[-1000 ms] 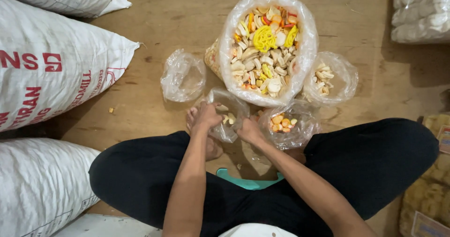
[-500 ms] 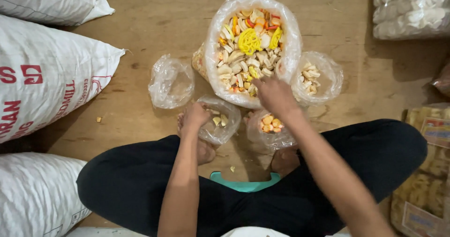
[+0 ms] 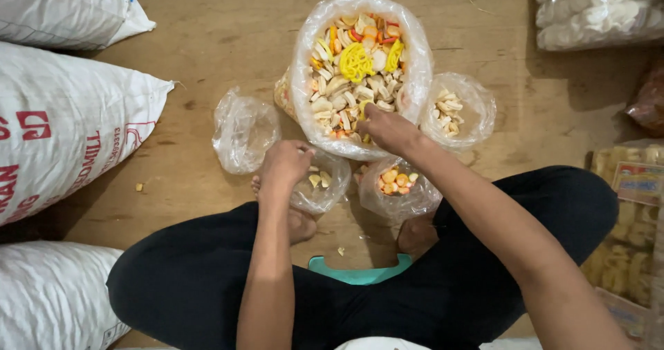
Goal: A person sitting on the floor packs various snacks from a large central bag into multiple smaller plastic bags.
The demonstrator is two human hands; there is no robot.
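Large clear bag of mixed crackers — upright on the wooden floor, mouth rolled open. Right hand reaches in at its near edge, fingers curled around pieces. Left hand pinches the rim of a small bag — few pale pieces inside. Adjacent: bag of orange pieces, bag of pale sticks, empty bag. White sacks at far left.

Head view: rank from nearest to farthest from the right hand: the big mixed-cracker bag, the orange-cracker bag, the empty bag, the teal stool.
1. Big mixed-cracker bag: the right hand reaches into its near edge.
2. Orange-cracker bag: just below the hand.
3. Teal stool and empty bag, bottom centre and far left: too close to call.
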